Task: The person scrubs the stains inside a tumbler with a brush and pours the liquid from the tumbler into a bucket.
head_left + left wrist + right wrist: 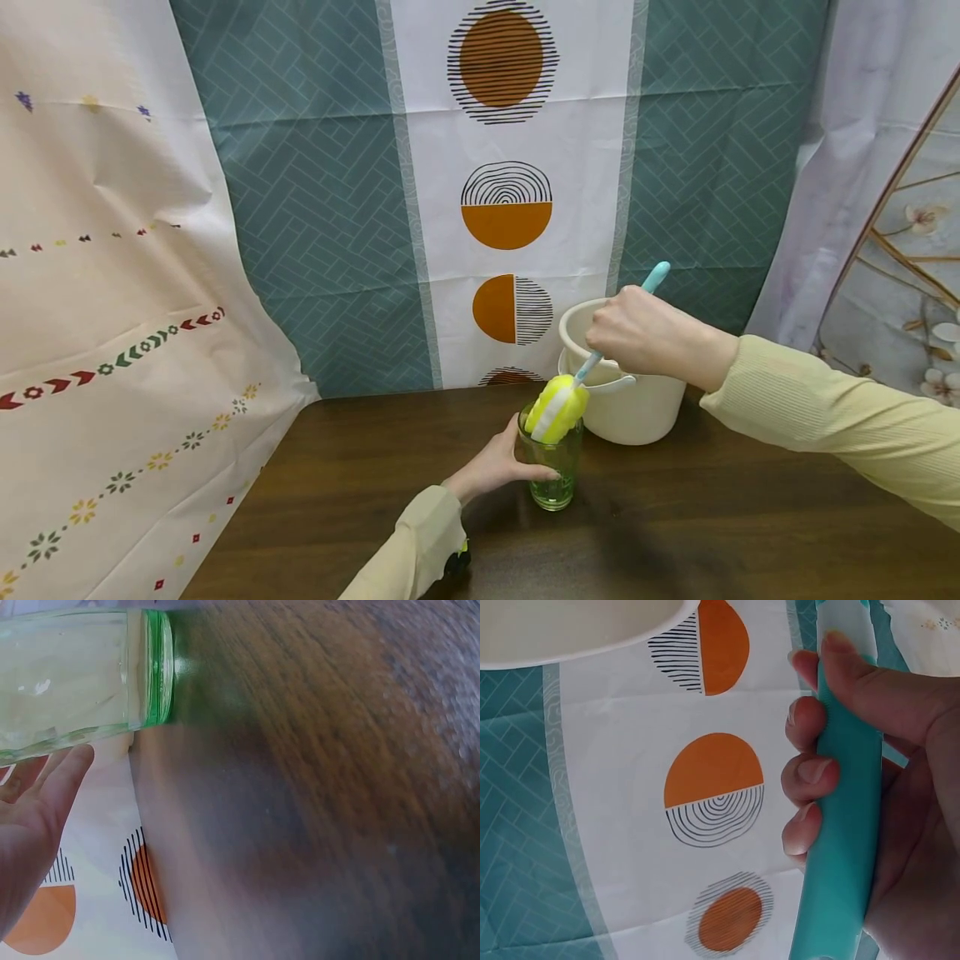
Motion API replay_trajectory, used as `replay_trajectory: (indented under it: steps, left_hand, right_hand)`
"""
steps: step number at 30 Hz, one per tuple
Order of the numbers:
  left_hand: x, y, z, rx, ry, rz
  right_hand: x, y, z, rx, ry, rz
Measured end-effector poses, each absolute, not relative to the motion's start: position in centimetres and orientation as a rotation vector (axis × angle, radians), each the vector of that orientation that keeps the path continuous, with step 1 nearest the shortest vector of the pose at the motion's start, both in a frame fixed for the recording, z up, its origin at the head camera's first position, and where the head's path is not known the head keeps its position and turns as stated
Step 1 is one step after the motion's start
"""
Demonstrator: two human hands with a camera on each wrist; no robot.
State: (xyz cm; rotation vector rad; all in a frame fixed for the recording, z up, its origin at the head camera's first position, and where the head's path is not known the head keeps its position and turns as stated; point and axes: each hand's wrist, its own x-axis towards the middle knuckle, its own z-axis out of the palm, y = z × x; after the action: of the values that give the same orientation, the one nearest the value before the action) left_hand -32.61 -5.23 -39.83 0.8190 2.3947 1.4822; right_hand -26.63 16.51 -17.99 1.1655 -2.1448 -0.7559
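A green-tinted drinking glass [553, 487] stands on the brown wooden table, its base at the tabletop. My left hand [491, 467] holds it from the left, thumb across the near side and fingers round the far side. In the left wrist view, the clear wall and green base of the glass [75, 682] lie beside the fingers. My right hand [633, 333] grips the turquoise handle [847, 787] of a sponge bottle brush, fingers wrapped round it. The brush's yellow sponge head [566, 404], with a white stripe, tilts into the glass's mouth, its lower end inside the rim.
A cream bucket [637, 417] with a handle stands just behind and right of the glass, partly hidden by my right hand. Patterned cloth [322, 208] hangs behind the table [337, 500], with a white embroidered cloth [112, 333] on the left.
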Motion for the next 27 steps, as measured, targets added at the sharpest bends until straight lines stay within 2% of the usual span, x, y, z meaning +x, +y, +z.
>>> replay_trajectory:
  steps: [9, 27]
  left_hand:
    - [-32.61, -5.33, -39.89, 0.884, 2.365, 1.498]
    - [-32.66, -5.34, -39.99, 0.834, 2.367, 1.482]
  right_hand:
    - [-26.33, 16.31, -17.58, 1.176, -2.202, -0.775]
    - [-25.91, 15.81, -17.10, 1.245, -2.274, -0.759]
